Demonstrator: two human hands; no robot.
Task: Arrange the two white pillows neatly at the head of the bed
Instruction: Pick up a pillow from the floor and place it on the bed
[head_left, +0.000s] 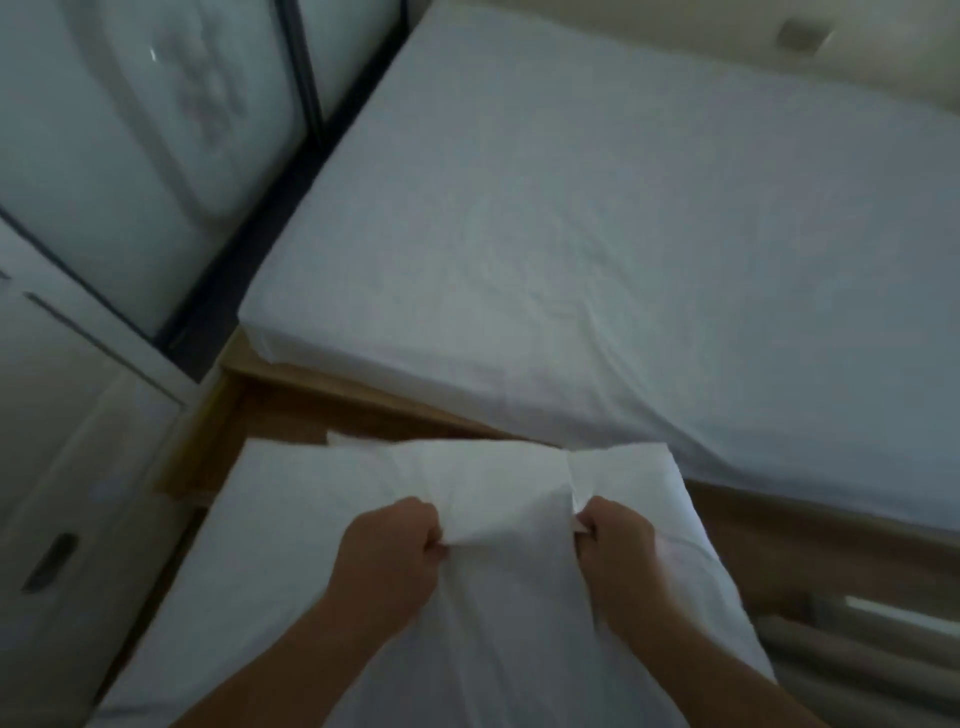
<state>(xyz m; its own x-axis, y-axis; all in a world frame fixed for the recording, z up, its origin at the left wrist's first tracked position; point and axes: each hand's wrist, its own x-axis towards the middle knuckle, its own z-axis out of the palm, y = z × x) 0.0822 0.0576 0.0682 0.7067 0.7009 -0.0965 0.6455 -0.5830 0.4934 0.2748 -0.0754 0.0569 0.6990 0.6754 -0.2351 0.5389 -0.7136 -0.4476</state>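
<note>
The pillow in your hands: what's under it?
Beyond the pillow, gripped by left hand and right hand, a second white edge peeks out over the wooden bed frame. Everything directly beneath is covered.

Dim, bluish light all over, no hard shadows. Motion blur smears the wardrobe doors (130, 156) far left; edges bow with wide-angle distortion, and the bed sheet (597, 234) looks soft and grainy.
</note>
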